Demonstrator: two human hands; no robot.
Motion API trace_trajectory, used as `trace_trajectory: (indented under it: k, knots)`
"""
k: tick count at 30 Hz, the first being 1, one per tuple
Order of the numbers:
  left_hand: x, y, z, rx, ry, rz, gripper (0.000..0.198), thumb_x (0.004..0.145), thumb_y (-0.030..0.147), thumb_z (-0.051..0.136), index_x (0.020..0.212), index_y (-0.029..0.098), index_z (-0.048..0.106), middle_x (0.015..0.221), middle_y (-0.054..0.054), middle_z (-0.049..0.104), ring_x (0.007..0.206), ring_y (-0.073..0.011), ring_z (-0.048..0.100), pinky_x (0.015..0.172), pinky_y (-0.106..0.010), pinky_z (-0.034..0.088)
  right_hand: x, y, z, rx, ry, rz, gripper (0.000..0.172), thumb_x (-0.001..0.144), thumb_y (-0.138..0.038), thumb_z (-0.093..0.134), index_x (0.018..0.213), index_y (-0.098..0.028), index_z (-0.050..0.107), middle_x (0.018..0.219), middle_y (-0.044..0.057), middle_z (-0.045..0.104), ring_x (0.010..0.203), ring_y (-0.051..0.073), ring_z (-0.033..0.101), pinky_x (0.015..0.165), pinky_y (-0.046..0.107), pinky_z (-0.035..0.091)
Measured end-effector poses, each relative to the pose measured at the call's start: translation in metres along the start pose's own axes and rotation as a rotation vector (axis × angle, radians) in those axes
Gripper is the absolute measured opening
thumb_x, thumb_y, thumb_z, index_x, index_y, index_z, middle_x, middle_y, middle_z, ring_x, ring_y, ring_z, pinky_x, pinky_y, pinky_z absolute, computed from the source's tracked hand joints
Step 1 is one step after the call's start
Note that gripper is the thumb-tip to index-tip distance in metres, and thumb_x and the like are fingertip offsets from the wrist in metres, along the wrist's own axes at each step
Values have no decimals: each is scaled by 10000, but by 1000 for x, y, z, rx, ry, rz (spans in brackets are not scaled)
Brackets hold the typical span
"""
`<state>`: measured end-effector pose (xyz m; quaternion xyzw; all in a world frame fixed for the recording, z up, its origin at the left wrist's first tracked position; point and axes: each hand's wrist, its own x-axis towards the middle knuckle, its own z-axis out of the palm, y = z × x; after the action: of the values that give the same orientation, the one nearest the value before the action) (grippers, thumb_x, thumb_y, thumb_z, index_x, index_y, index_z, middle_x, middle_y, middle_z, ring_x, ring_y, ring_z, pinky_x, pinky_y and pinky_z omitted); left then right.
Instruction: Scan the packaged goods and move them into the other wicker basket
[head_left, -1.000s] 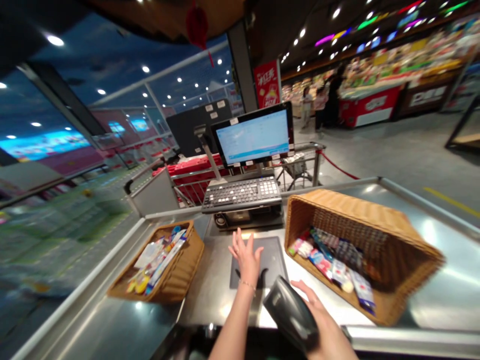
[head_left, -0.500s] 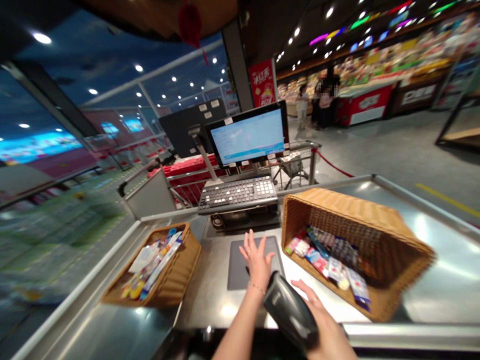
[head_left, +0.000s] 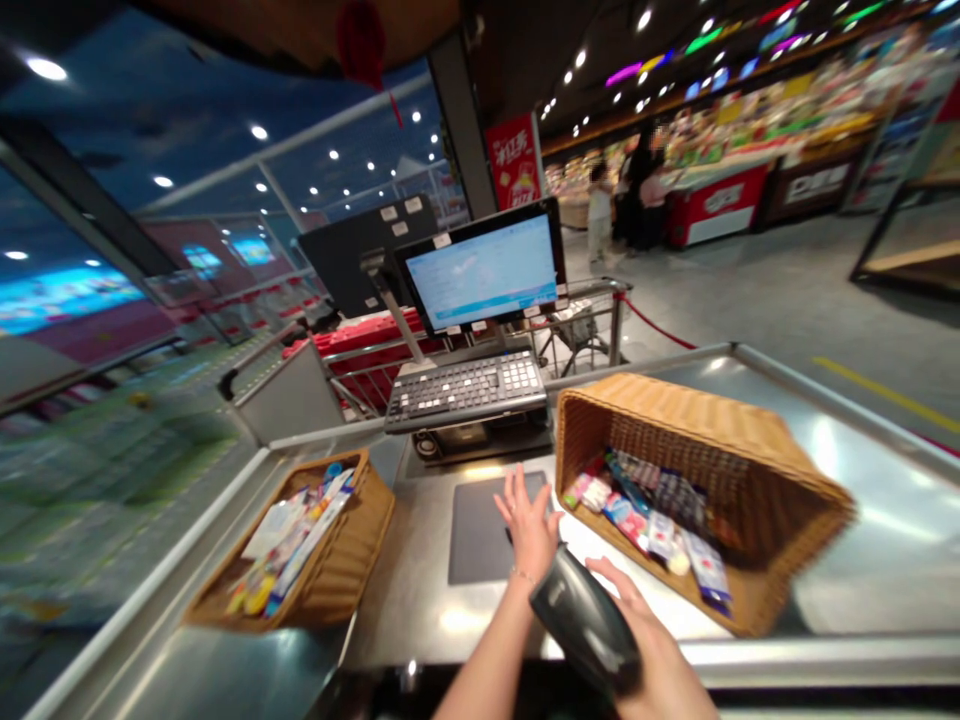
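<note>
My left hand (head_left: 529,522) reaches forward over the grey pad (head_left: 480,530), its fingers spread and nothing seen in them. A thin bracelet circles that wrist. In my right hand (head_left: 651,640) is a black handheld barcode scanner (head_left: 586,618), its head close beside my left wrist. Part of my right hand's grip is hidden behind the scanner. To the right, a wicker basket (head_left: 675,395) lies on its side with several small packaged goods (head_left: 661,535) inside. On the left, another wicker basket (head_left: 341,540) holds several packaged items (head_left: 300,530).
Beyond the pad stand a keyboard (head_left: 469,388) and a lit monitor (head_left: 484,270). The metal counter (head_left: 405,600) has a raised rim. Behind it are a metal rail and a red rope (head_left: 660,328). Several people stand farther off near a red counter (head_left: 716,205).
My left hand has moved slightly right across the pad, toward the right-hand basket. The whole view has shifted a little. The scanner stays in my right hand.
</note>
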<state>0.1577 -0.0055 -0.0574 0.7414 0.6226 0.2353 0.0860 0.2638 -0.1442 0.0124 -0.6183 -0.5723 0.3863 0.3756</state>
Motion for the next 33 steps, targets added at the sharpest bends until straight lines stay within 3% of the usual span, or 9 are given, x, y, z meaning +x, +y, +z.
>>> trace_trajectory:
  k: [5,9,12,13,18,23,27,33]
  knots:
    - [1,4,11,2,-11,10,341,744,218,661,1070,309,695,1537,-74,307,1427,-330,208,1110,-642,188,4,0,-3,33,-11,33,365,747,-241,539,1067,-217,712,1376,111,566,1264,310,530,1088,434,396]
    - [2,4,23,18,-10,36,373,734,239,679,1095,332,684,1538,-57,306,1423,-330,218,1111,-643,196,9,3,-1,117,14,69,383,797,-224,432,1050,-147,710,1337,178,591,1191,296,596,1056,429,431]
    - [3,3,31,33,-6,49,371,735,241,677,1092,341,682,1533,-54,315,1420,-333,225,1109,-646,201,9,2,-2,186,4,62,300,737,-255,578,1000,-232,720,1281,100,654,1168,293,613,1054,405,436]
    - [4,3,34,34,-13,51,368,736,242,675,1091,337,682,1532,-58,316,1420,-334,224,1108,-650,201,9,1,-3,305,38,101,281,710,-237,605,968,-236,716,1237,88,683,1145,297,628,1053,399,436]
    - [6,5,43,28,-41,31,335,736,247,675,1067,301,692,1521,-86,335,1424,-339,221,1107,-660,179,9,-1,-3,448,88,186,336,803,-251,431,1094,-206,594,1083,104,749,943,276,723,859,398,563]
    - [10,5,56,42,-49,12,300,730,222,681,1022,289,697,1526,-93,328,1425,-327,225,1114,-652,160,11,1,-6,438,113,207,292,689,-251,590,974,-236,655,1075,78,755,1092,317,661,979,412,493]
    - [13,3,70,76,-74,-26,291,715,199,687,998,267,695,1529,-89,324,1428,-318,222,1120,-642,154,13,4,-7,443,120,249,362,768,-346,497,1079,-220,632,999,82,772,1006,297,705,931,414,528]
    - [17,5,83,113,-78,-32,248,738,248,673,984,215,688,1517,-133,335,1428,-329,219,1117,-649,149,12,7,-7,446,142,277,440,826,-400,444,1191,-183,563,1031,96,760,1157,272,630,967,379,506]
